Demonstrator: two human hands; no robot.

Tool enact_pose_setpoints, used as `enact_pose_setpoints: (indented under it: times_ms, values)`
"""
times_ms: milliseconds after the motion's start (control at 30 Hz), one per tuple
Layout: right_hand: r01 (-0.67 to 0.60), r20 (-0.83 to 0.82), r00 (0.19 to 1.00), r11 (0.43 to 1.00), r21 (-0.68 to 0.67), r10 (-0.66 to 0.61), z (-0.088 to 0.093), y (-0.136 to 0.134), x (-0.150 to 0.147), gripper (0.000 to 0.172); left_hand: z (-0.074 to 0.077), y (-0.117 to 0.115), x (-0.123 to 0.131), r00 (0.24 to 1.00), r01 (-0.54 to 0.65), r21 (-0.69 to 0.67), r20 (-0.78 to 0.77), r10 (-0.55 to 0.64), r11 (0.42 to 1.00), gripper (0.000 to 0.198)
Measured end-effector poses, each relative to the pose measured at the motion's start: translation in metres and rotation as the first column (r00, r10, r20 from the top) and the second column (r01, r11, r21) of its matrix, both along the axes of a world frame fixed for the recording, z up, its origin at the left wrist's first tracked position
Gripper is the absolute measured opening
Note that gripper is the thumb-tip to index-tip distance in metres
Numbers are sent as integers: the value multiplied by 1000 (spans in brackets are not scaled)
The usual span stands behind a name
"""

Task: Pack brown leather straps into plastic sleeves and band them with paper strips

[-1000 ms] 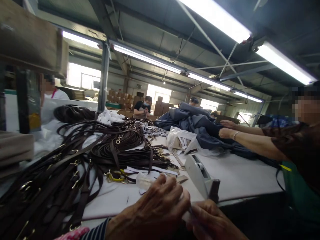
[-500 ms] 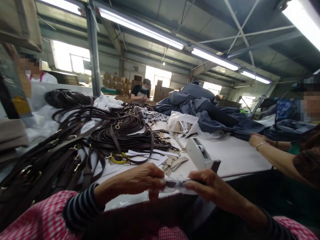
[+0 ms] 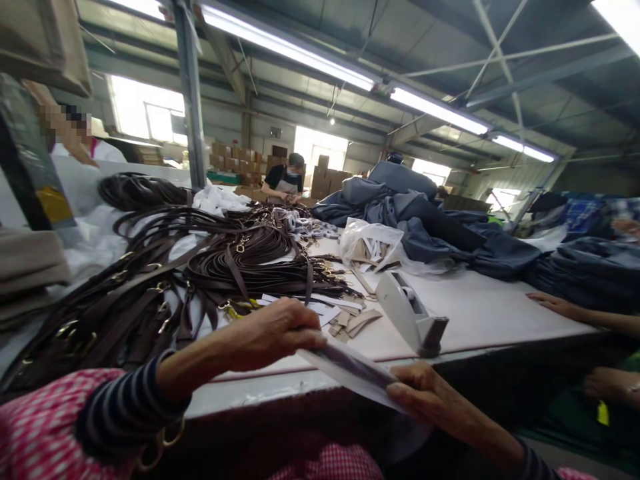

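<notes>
Between my two hands a dark strip wrapped in translucent white plastic (image 3: 353, 373) is stretched at a slant over the table's front edge. My left hand (image 3: 280, 333) pinches its upper left end, fingers closed. My right hand (image 3: 430, 400) grips the lower right end, thumb on top. Beyond them stands a grey tape dispenser (image 3: 407, 313). Beige strips (image 3: 353, 323) lie to the left of the dispenser. Dark brown straps with metal clasps (image 3: 250, 260) are heaped at the left. Two gold-coloured rings (image 3: 173, 433) hang below my left sleeve.
A clear bag of scraps (image 3: 373, 241) and a large heap of blue-grey fabric (image 3: 400, 200) lie farther back. At the right, a person's hand (image 3: 557, 305) rests on the white table (image 3: 480, 307). Another person (image 3: 285, 180) works at the back. A metal post (image 3: 193, 100) rises at left.
My hands have moved apart, the left one up and left, the right one down and right, and the wrapped strip now shows at greater length. The neighbour's arms at the right have separated.
</notes>
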State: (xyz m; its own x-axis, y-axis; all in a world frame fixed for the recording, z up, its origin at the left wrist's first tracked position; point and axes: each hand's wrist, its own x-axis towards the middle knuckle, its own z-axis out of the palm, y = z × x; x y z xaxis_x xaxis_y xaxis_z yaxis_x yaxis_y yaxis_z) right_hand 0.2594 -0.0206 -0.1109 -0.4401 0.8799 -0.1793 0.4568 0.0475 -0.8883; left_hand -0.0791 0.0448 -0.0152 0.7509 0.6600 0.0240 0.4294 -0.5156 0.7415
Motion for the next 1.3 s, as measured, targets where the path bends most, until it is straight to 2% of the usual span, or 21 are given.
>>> enact_pose_setpoints:
  times_ms: [100, 167, 233, 267, 333, 367, 433, 467, 500, 567, 633, 700, 800, 933, 1100, 1200, 1300]
  values:
    - [20, 12, 1000, 995, -102, -19, -45, -18, 45, 56, 10, 9, -17, 1000, 4, -9, -4, -4, 1000, 41]
    - [118, 94, 990, 984, -131, -107, -59, -29, 58, 51, 13, 9, -16, 1000, 14, 28, 8, -15, 999, 40]
    - [116, 116, 988, 986, -119, -102, -52, -36, 49, 47, 13, 3, -3, 999, 49, 66, 0, -49, 997, 32]
    - [64, 68, 996, 992, -106, -57, -42, -38, 36, 46, 12, -2, 7, 997, 76, 86, -16, -75, 993, 28]
    - [-41, -110, 993, 998, -57, 34, -18, -35, 2, 45, 9, -11, 29, 989, 143, 145, -64, -134, 979, 23]
    - [-54, -206, 978, 998, -39, 45, -6, -32, -16, 44, 8, -15, 39, 984, 171, 193, -90, -156, 966, 23]
    - [-32, -330, 944, 999, -32, 20, 8, -24, -45, 46, 8, -18, 54, 977, 203, 298, -118, -175, 933, 28]
    - [-8, -357, 934, 999, -32, -4, 11, -20, -54, 50, 10, -17, 57, 976, 210, 305, -120, -182, 929, 32]
    - [21, -363, 931, 999, -24, -28, 11, -17, -60, 53, 12, -14, 58, 974, 218, 260, -117, -194, 941, 38]
    - [84, -325, 943, 996, 35, -68, 9, -11, -61, 55, 17, -6, 54, 970, 230, 71, -101, -222, 971, 52]
    - [107, -257, 964, 988, 112, -75, 7, -7, -56, 55, 21, 5, 43, 965, 234, -111, -96, -245, 966, 61]
    - [98, -185, 980, 983, 158, -68, 8, -3, -52, 55, 21, 15, 32, 965, 220, -185, -105, -242, 958, 63]
    - [67, -81, 995, 980, 186, -52, 12, 3, -51, 56, 15, 25, 21, 965, 192, -231, -132, -226, 954, 52]
    - [15, -63, 998, 991, 136, -7, 14, 7, -60, 55, 4, 23, 26, 968, 185, -160, -143, -208, 970, 33]
    - [-45, -185, 981, 999, 32, 50, 17, 12, -76, 54, -4, 13, 43, 980, 174, 19, -104, -171, 985, 32]
    - [-79, -221, 973, 996, -47, 67, 14, 13, -74, 55, 0, 11, 39, 988, 137, 81, -80, -131, 987, 33]
    - [-114, -187, 979, 980, -162, 83, -5, 5, -47, 59, 9, 15, 21, 996, 75, 102, -59, -69, 992, 38]
